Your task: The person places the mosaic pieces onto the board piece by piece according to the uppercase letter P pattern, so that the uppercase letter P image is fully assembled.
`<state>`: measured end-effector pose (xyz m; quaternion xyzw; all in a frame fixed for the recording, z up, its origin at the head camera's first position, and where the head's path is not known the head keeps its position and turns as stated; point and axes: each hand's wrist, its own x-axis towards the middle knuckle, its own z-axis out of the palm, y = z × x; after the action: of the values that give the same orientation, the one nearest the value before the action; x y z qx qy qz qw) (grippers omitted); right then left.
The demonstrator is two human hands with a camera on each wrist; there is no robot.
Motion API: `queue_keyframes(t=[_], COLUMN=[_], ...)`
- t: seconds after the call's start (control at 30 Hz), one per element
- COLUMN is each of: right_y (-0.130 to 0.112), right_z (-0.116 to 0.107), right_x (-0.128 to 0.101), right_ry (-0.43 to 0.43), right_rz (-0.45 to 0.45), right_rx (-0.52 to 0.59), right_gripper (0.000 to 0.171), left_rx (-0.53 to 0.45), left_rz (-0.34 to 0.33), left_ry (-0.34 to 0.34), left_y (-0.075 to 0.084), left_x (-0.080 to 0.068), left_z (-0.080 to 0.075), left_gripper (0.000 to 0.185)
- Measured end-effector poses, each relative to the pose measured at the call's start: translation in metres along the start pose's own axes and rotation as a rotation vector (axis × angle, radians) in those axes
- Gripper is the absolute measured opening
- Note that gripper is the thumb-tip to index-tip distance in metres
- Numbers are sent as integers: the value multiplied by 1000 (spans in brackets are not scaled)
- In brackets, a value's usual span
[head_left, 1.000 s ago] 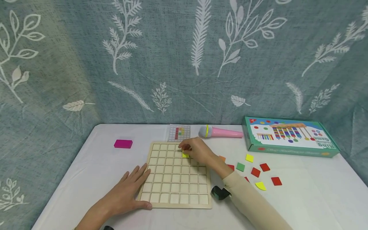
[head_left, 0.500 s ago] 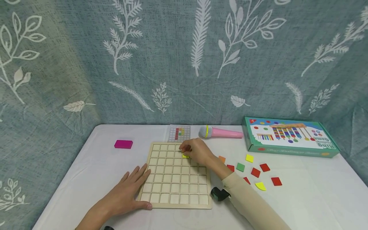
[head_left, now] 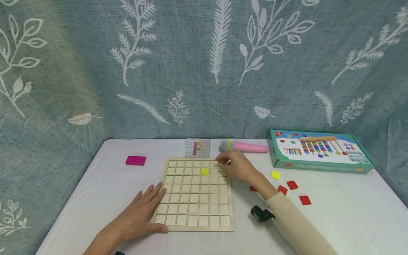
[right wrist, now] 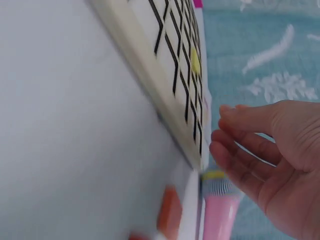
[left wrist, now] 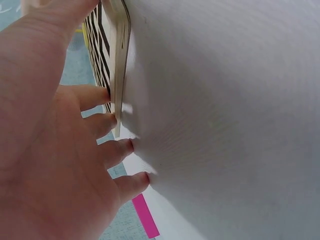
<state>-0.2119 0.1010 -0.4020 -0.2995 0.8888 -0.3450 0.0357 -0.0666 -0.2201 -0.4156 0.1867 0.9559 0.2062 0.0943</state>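
While the left hand (head_left: 141, 211) lies spread along the left side of the board (head_left: 201, 228), thumb at the near corner, the right hand (head_left: 236, 164) is over the far right corner, fingers loosely bent and thumb close to the fingertips. Can't see anything held in either one, and I can't tell how high the right one hangs.

Main bit of layout: the yellow tile (head_left: 204, 171) with the rounded corner sits in a cell in the second row from the far edge, just left of the right hand's fingertips, so that hand is way nearer. Board's roughly square, so no long axis worth mentioning.

Bench (head_left: 79, 202) is white. Red tiles (head_left: 305, 200) and a yellow square (head_left: 275, 175) lie loose right of the right hand, some pieces hidden by that forearm. Past the right hand there's a pink microphone (head_left: 248, 146), with a game box (head_left: 320, 150) further right. Pink block (head_left: 135, 160) is ahead of the left hand; patterned curtain (head_left: 191, 53) behind everything.
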Motion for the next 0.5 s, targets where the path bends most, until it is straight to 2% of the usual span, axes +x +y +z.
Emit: queue_keyframes(t=[0.23, 0.5], right_y=[20, 31], right_z=[-20, -28], right_x=[-23, -42], right_ry=[7, -6], right_rz=[37, 82], right_rx=[0, -74], right_gripper=[23, 37], left_rx=[-7, -14], left_rz=[5, 5], left_ry=[6, 8], left_y=[0, -1], left_x=[-1, -1], left_z=[-1, 0], left_gripper=[115, 115])
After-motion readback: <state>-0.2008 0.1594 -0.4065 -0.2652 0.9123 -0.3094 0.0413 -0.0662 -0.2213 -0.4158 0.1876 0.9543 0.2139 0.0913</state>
